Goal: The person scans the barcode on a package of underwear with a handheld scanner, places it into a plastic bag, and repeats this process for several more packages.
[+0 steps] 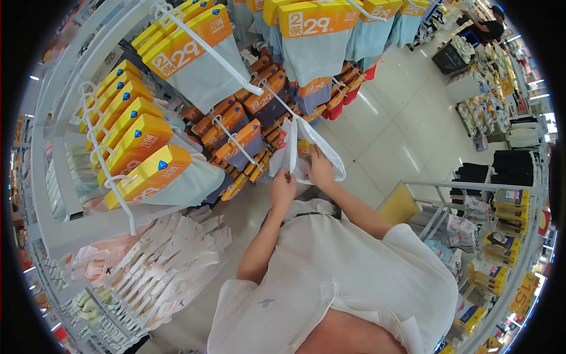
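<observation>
A white plastic bag (335,158) is spread out in front of my body, with red print on its left side. My left hand (283,187) pinches the near left edge of the bag. Fingers of my right hand (320,167) are closed on its right part, near the opening. Between the two sides of the bag, a yellow-orange piece (303,148) shows. The bag's top peak overlaps the end of a white display hook (276,97) in this view. Packs of dark clothing with orange labels (242,144) hang just left of the bag.
Light blue garments with yellow-orange cards (312,35) hang on hooks above and to the left. Pale pink clothes (171,265) hang at lower left. At right stands a rack of yellow-labelled packs (504,242). A tiled aisle (395,118) leads away; another person (489,26) is far off.
</observation>
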Motion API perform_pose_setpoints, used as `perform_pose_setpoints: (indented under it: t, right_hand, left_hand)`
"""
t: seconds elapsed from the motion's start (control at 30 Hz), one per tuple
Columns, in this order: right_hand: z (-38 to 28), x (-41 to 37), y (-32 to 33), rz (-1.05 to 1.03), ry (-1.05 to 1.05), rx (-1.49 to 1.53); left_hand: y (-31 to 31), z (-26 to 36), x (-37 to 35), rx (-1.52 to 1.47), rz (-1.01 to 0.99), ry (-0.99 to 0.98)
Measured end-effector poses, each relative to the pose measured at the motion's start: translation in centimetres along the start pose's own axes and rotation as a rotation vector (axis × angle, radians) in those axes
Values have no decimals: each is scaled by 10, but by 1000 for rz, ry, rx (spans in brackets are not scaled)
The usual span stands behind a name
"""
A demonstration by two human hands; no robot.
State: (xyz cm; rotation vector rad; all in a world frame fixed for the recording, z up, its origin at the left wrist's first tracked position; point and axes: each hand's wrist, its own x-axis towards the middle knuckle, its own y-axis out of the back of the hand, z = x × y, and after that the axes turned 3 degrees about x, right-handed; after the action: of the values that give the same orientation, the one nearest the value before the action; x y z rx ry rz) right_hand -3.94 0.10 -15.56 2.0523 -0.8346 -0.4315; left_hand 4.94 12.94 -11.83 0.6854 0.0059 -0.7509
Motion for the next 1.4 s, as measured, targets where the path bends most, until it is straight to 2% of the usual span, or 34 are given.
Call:
perform_pose_setpoints:
  t: [0.1,0.2,0.3,0.4,0.5,0.6,0.7,0.8,0.83,0.93,1.03,1.13,1.23,1.27,1.4]
  right_hand:
    - [17,22,-20,105,126,-49]
    - [18,33,-28,-39,-15,-44]
    - [23,33,-38,-149,-35,-105]
    - [24,22,-43,-21,11,37]
    - [3,15,-19,-54,-175,144]
    - [-12,-2,12,166,-143,189]
    - [-31,-19,62,268,-220,355]
    - [-47,-25,104,470,-103,612]
    - [-54,-25,120,463,-115,678]
    - [-74,-30,163,434,-112,864]
    - [-101,-28,183,350,-49,994]
    - [-124,-27,184,237,-51,1013]
    - [-127,-23,173,165,-39,953]
    - [-127,-23,170,153,-44,899]
    - [-125,-17,160,145,30,859]
  left_hand:
    - [3,1,-2,-26,-6,19]
    - [6,1,-3,-27,-10,25]
    - [8,3,-6,-22,-16,28]
    - [9,1,-6,-11,4,18]
    - [8,-3,-2,-30,27,30]
    - [9,-5,1,-61,64,37]
    - [9,-11,6,-71,76,19]
    - [18,-4,2,-91,40,43]
    - [23,4,1,-103,24,54]
    - [45,35,-10,-241,142,-281]
    - [80,76,-21,-651,-82,-434]
    - [94,96,-26,-999,-233,-414]
    - [106,104,-23,-993,-266,14]
    - [107,113,-26,-1119,-208,21]
    - [108,111,-31,-1242,-154,54]
